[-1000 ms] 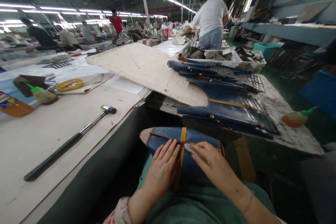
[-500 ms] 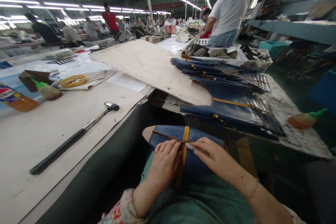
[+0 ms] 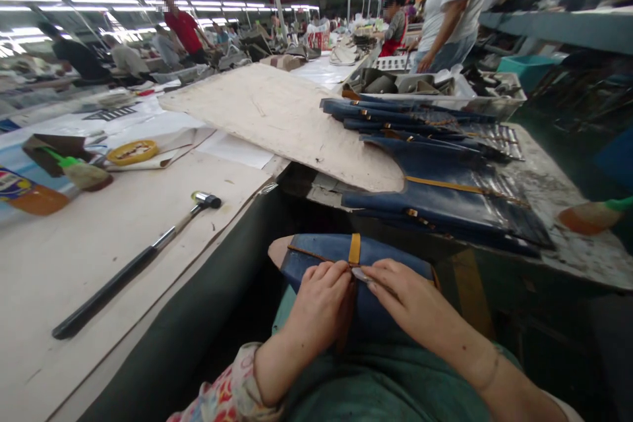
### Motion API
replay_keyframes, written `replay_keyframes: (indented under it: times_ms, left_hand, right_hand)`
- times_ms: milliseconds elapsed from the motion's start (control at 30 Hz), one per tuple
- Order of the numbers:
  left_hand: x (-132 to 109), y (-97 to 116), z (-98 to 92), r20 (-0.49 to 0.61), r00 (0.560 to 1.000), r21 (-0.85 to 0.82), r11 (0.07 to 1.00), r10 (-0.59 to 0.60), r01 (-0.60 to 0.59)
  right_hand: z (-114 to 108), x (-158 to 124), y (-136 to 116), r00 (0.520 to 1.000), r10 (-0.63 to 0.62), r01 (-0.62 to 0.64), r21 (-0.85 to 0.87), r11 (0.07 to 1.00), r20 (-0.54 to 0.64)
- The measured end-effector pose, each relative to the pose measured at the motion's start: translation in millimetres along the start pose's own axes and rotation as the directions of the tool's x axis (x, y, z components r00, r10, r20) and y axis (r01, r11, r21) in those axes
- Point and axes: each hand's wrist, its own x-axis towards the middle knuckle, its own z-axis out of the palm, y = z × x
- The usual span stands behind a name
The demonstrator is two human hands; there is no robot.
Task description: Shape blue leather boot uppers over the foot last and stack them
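Note:
A blue leather piece [image 3: 316,245] lies across my lap over a green apron, its left tip pale. A yellow strap [image 3: 355,249] crosses it, and a thin brown strip [image 3: 311,254] runs along it. The curled fingers of my left hand [image 3: 324,293] press on the strip beside the strap, covering part of both. My right hand [image 3: 408,290] is closed round a small tool with a flat pale blade [image 3: 362,273]. The blade's tip meets the strip close to my left fingertips. Most of the handle is hidden in my palm.
On the left bench lie a hammer [image 3: 148,254], a yellow dish [image 3: 132,152] and a green-tipped bottle [image 3: 82,171]. A big pale board [image 3: 277,119] juts toward me. Stacked blue leather pieces [image 3: 445,165] and another bottle [image 3: 588,216] sit at right. Several people work beyond.
My left hand has slid slightly right along the strip, covering the strap's crossing. My right hand stays close to its place with the tool. The person in white at the back has shifted right.

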Motion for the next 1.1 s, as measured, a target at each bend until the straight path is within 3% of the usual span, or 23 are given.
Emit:
replay_keyframes:
  times_ms: [200, 433, 667, 833, 967, 1100]
  left_hand:
    - [-1, -2, 3.8, -0.004, 1.0, 0.017, 1.0, 0.026, -0.026]
    - [5, 1, -7.1, 0.06, 0.998, 0.034, 0.999, 0.002, -0.004]
    - [-8, -6, -8.3, -0.019, 1.0, 0.08, 0.997, -0.002, 0.003]
    - [-11, -7, -8.0, -0.063, 0.997, 0.103, 0.993, -0.049, 0.055]
    - [-12, -13, -4.6, -0.089, 0.994, 0.14, 0.988, -0.058, 0.07]
    - [-17, -26, -5.9, -0.104, 0.992, 0.147, 0.986, -0.067, 0.082]
  right_hand:
    - [11, 1, -10, 0.998, 0.054, -0.061, -0.188, 0.98, -0.038]
    - [11, 14, -17, 0.997, 0.072, -0.076, -0.43, 0.899, -0.025]
    - [2, 7, 4, 0.979, -0.122, 0.074, -0.274, 0.959, -0.161]
    - [-15, 5, -9, 0.951, -0.23, 0.171, -0.266, 0.949, -0.206]
    - [6, 13, -13, 0.964, -0.254, 0.218, -0.307, 0.927, -0.083]
    - [29, 26, -12, 0.963, -0.261, 0.232, -0.298, 0.926, -0.064]
